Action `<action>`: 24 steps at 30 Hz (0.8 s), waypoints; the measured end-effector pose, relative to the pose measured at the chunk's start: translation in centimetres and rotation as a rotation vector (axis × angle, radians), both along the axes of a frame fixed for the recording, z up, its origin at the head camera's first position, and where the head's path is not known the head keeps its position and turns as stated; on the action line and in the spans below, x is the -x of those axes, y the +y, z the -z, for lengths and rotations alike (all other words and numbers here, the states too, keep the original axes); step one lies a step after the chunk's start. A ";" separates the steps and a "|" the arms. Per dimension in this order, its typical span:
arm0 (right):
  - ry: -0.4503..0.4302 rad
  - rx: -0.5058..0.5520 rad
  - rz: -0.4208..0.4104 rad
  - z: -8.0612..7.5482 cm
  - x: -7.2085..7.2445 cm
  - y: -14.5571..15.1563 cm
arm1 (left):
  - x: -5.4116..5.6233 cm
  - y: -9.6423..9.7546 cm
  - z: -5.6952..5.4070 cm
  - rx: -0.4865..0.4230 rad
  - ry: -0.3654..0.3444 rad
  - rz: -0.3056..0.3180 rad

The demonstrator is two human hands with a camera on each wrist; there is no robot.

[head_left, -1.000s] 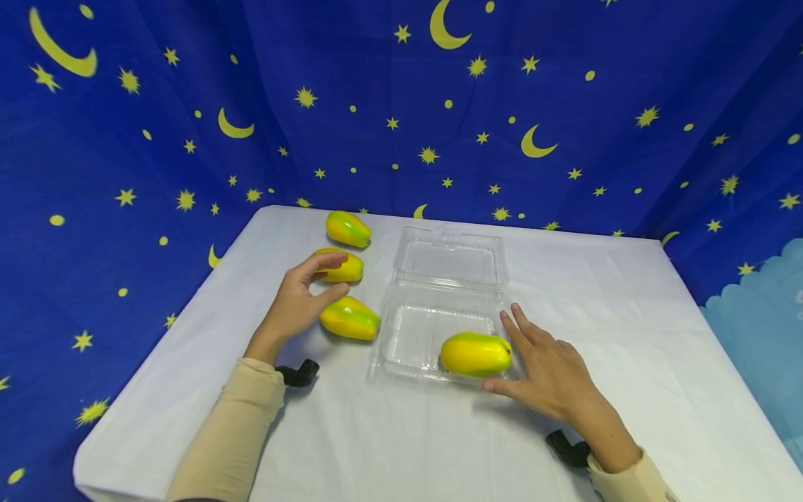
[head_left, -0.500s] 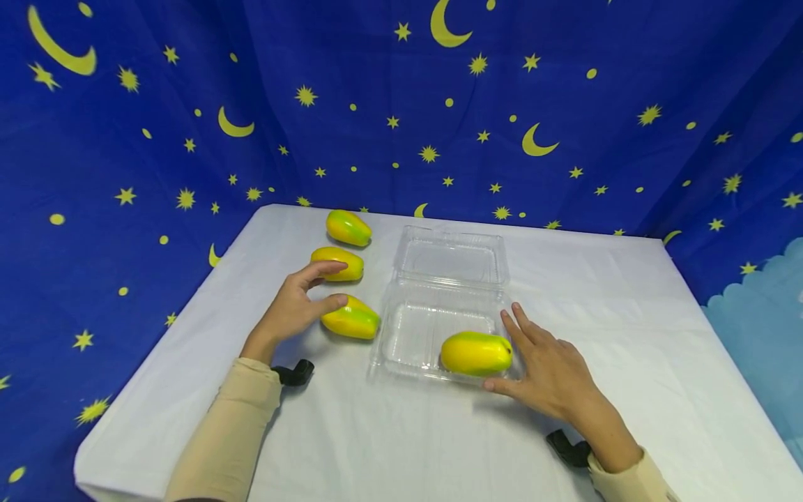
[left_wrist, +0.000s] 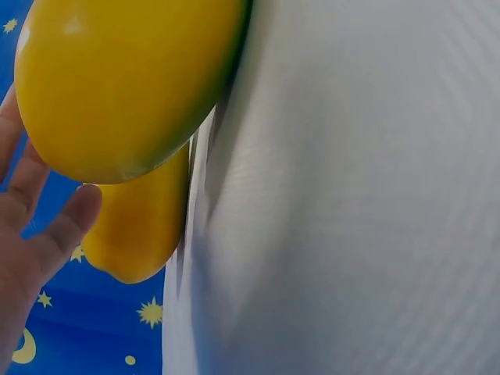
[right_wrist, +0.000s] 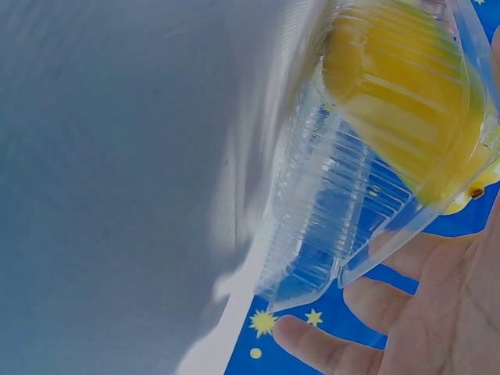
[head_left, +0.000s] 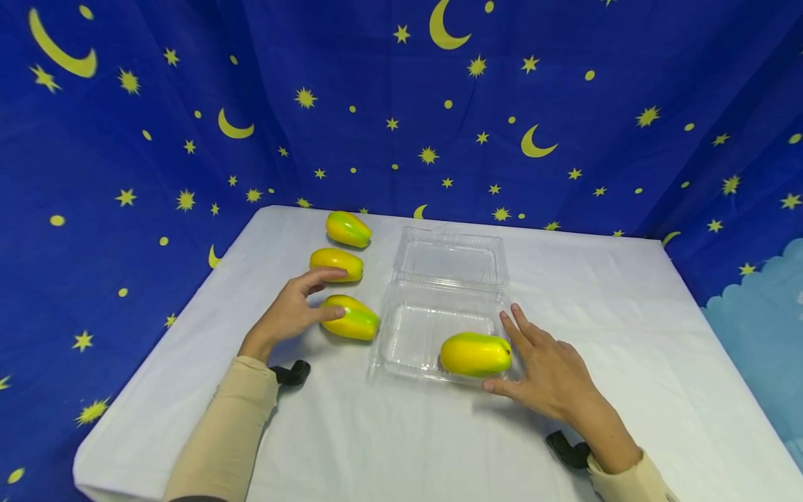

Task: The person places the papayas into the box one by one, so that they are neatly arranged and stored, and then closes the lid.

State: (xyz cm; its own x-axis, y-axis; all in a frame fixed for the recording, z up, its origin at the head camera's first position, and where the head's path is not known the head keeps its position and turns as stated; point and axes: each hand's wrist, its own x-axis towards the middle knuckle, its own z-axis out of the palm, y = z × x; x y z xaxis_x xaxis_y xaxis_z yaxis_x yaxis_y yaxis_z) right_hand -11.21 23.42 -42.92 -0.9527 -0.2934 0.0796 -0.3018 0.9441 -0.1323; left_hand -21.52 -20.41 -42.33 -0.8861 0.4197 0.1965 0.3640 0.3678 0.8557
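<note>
Clear box (head_left: 408, 335), opened out, one papaya (head_left: 475, 354) inside at its near right; three papayas (head_left: 332, 259) to its left.
Left hand (head_left: 285, 312): spread wide at the nearest loose papaya (head_left: 359, 323), contact unclear. Right hand (head_left: 552, 373): spread, gripping nothing, at the box's near right corner. Step, apparently: picking up that loose papaya; next move calls for curling thumb and fingers round it.

The clear box (head_left: 408, 331) lies open, its lid (head_left: 449, 256) folded back. One glossy yellow-green papaya (head_left: 475, 353) lies sideways in its near right corner; three like papayas (head_left: 354, 322) lie in a row to its left.
</note>
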 end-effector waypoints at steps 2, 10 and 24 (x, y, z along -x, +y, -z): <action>0.002 0.001 -0.004 0.0 0.0 0.0 | 0.0 0.0 0.1 0.009 -0.010 0.012; 0.005 -0.002 -0.007 0.0 0.0 0.0 | -0.1 0.3 0.2 0.089 -0.059 0.040; 0.004 -0.003 -0.004 -0.1 0.0 0.0 | 0.0 0.5 0.7 0.188 -0.147 0.056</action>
